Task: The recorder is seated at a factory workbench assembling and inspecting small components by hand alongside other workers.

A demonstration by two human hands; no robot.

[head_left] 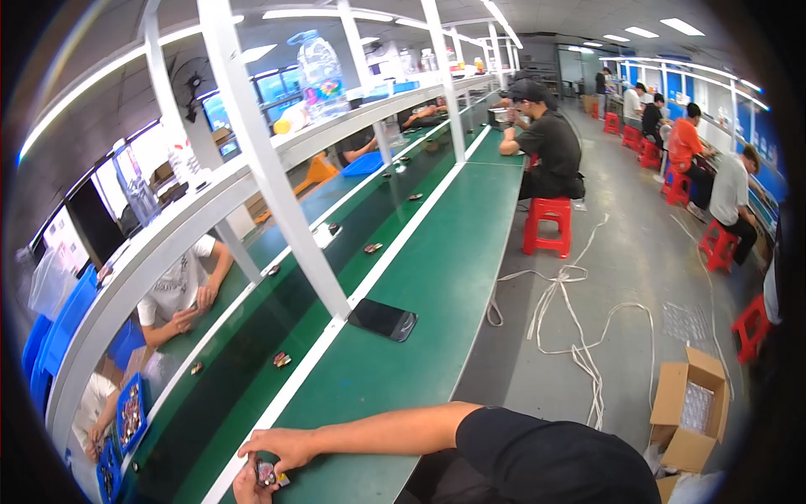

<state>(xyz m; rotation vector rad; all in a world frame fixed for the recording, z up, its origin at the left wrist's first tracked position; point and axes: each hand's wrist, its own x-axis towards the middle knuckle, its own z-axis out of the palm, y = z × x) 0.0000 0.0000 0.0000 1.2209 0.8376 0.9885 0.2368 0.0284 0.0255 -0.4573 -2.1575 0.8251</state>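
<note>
At the near end of the green bench, my left hand point(245, 485) comes in at the lower edge, closed around a small dark round part point(267, 473) with reddish and silvery bits. My right hand point(285, 447) reaches over it from the right, its fingers bent down onto the same part. A black sleeve covers my right upper arm. What kind of part it is cannot be made out. Both hands are beside the white strip that edges the conveyor belt.
Small parts point(281, 359) lie spaced along the dark green belt point(243, 336). A black phone point(383, 320) rests on the bench beside a white post point(285, 202). Across the belt, people work near blue trays point(132, 412). Cords point(579, 336) and an open carton point(690, 407) are on the floor.
</note>
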